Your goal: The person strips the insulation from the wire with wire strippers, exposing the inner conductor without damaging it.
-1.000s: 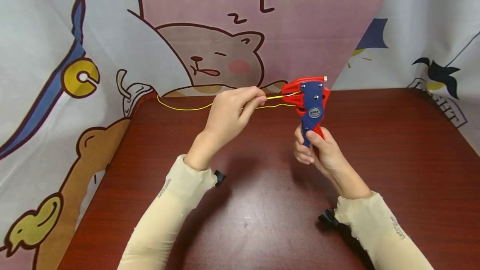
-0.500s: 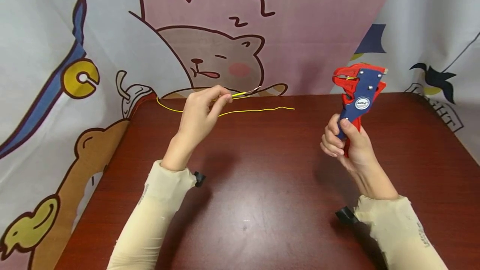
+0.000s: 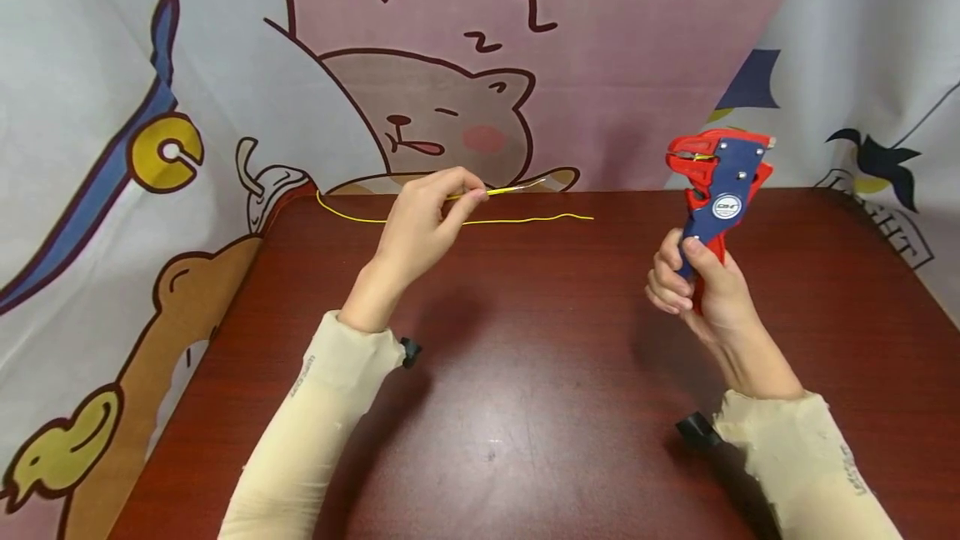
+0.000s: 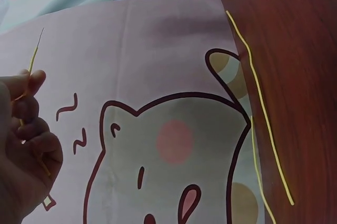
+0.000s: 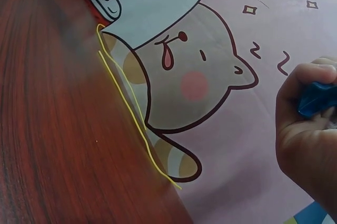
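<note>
My left hand [image 3: 425, 223] pinches a yellow wire [image 3: 504, 191] between thumb and forefinger; its end is bare, thin and shiny, pointing right. In the left wrist view the same wire [image 4: 35, 58] rises above the fingertips, and its lower part runs behind the curled fingers. At the right, my right hand [image 3: 701, 286] grips the handle of a red and blue wire stripper [image 3: 726, 182], held upright above the table with its red jaws facing left. A small yellow piece shows between those jaws. The two hands are well apart.
A long yellow wire [image 3: 525, 221] lies along the back edge of the dark red-brown table [image 3: 540, 315]. Printed cloth [image 3: 622, 40] with cartoon animals hangs behind the table and down its sides.
The left hand has moved left and drawn the wire out from the stripper's jaws, then shifted slightly right. The right hand has moved right with the stripper.
</note>
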Demonstrator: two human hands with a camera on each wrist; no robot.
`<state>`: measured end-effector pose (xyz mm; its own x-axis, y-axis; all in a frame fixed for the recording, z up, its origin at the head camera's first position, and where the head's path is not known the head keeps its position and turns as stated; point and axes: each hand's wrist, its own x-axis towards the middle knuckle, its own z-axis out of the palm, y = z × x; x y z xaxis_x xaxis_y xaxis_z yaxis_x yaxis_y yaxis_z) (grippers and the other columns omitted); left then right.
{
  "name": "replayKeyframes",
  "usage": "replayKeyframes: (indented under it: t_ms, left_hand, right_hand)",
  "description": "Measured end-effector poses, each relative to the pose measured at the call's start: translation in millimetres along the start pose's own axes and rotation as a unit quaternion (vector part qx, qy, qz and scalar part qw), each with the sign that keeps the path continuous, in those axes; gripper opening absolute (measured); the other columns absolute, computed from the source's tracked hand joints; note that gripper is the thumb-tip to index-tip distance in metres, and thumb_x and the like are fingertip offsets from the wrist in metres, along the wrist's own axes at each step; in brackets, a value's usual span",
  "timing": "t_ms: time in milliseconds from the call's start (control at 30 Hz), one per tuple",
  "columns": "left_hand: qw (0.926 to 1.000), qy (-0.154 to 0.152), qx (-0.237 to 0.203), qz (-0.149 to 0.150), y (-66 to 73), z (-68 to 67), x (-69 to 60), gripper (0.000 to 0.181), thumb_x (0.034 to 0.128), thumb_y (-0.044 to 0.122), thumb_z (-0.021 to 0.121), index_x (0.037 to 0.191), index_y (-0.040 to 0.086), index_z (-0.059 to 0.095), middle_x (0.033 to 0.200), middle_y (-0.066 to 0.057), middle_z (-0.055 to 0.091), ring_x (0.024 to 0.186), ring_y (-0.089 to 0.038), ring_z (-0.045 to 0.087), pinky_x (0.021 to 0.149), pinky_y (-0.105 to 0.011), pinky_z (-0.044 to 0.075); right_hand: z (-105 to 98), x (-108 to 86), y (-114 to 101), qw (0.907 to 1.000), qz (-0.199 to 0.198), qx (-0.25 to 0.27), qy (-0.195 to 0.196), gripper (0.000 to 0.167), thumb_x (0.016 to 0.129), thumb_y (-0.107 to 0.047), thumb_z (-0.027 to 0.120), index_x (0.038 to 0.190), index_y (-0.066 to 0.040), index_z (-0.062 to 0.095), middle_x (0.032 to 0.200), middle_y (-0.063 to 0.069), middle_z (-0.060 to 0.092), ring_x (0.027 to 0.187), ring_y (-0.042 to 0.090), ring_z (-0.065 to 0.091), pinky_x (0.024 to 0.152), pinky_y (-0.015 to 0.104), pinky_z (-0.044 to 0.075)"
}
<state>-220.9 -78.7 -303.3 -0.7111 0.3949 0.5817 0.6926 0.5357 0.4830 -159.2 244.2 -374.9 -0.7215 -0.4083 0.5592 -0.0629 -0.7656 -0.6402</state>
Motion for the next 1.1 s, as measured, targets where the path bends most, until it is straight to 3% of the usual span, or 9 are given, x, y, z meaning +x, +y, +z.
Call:
replayKeyframes:
  t_ms: [167, 433, 833, 1100]
  left_hand:
    - [0.9991, -0.037, 0.012, -0.018, -4.3, 9.6, 4.6, 0.017, 0.1011, 0.023, 0.059, 0.101, 0.010, 0.070, 0.100, -0.001, 0.072, 0.081, -0.013, 0.060, 0.076, -0.030, 0.046]
    - [0.9931, -0.090, 0.052, -0.054, -16.1, 29.4, 9.2, 0.018, 0.1026, 0.026, 0.055, 0.106, 0.015, 0.069, 0.102, 0.002, 0.069, 0.090, -0.016, 0.058, 0.084, -0.034, 0.046]
    - [0.9814, -0.144, 0.079, -0.099, -43.5, 69.5, 12.5, 0.020, 0.1004, 0.027, 0.060, 0.110, 0.014, 0.073, 0.102, -0.001, 0.062, 0.097, -0.018, 0.060, 0.084, -0.033, 0.049]
    - [0.9720, -0.174, 0.097, -0.125, -57.9, 85.7, 8.8, 0.018, 0.0993, 0.027, 0.062, 0.107, 0.016, 0.074, 0.104, -0.001, 0.062, 0.096, -0.018, 0.059, 0.086, -0.032, 0.049]
  right_hand:
    - [-3, -0.5, -2, 1.0000, 0.004, 0.004, 0.000, 0.028, 0.108, -0.013, 0.032, 0.091, 0.004, 0.048, 0.061, 0.009, 0.030, 0.044, 0.017, 0.026, 0.041, 0.028, 0.016]
    - [-7, -1.1, -4, 0.9999, 0.011, 0.002, 0.002, 0.029, 0.108, -0.014, 0.032, 0.092, 0.004, 0.049, 0.062, 0.010, 0.031, 0.045, 0.019, 0.028, 0.042, 0.030, 0.018]
    - [-13, -4.5, -2, 0.9997, 0.021, -0.010, 0.011, 0.031, 0.108, -0.013, 0.029, 0.092, 0.003, 0.050, 0.063, 0.010, 0.032, 0.046, 0.019, 0.028, 0.043, 0.030, 0.018]
    - [-15, -5.2, -1, 0.9995, 0.024, -0.016, 0.015, 0.031, 0.108, -0.012, 0.028, 0.091, 0.003, 0.050, 0.063, 0.009, 0.031, 0.046, 0.018, 0.028, 0.043, 0.030, 0.017]
